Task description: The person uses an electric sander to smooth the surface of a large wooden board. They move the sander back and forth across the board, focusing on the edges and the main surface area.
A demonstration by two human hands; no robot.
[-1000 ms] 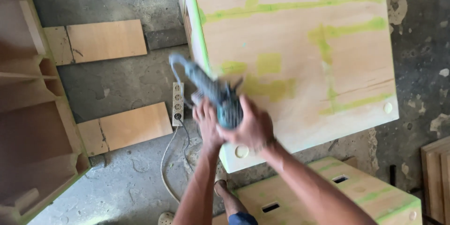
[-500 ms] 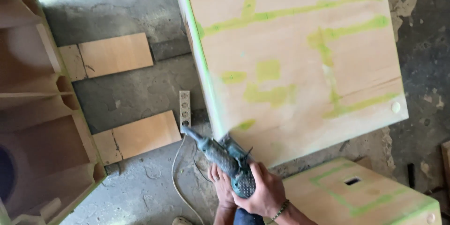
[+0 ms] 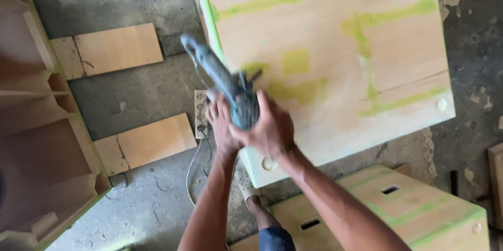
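Both my hands hold a teal-grey power sander [image 3: 225, 86], blurred by motion, at the left edge of a large plywood panel [image 3: 335, 62] streaked with green filler. My left hand [image 3: 221, 125] grips the tool's body from the left. My right hand [image 3: 270, 128] covers its head from the right, over the panel's near left corner. The tool's tail end points up and left, past the panel's green-painted edge [image 3: 207, 15].
A white power strip [image 3: 199, 112] with a cable lies on the concrete floor beside the panel. Two plywood offcuts [image 3: 112, 47] [image 3: 149, 141] lie to the left. An open wooden cabinet [image 3: 36, 125] stands at far left. A slotted wooden box [image 3: 398, 209] sits at bottom right.
The sander and both hands moved up from the panel's near edge to its left side. My arms are stretched further out than half a second ago.
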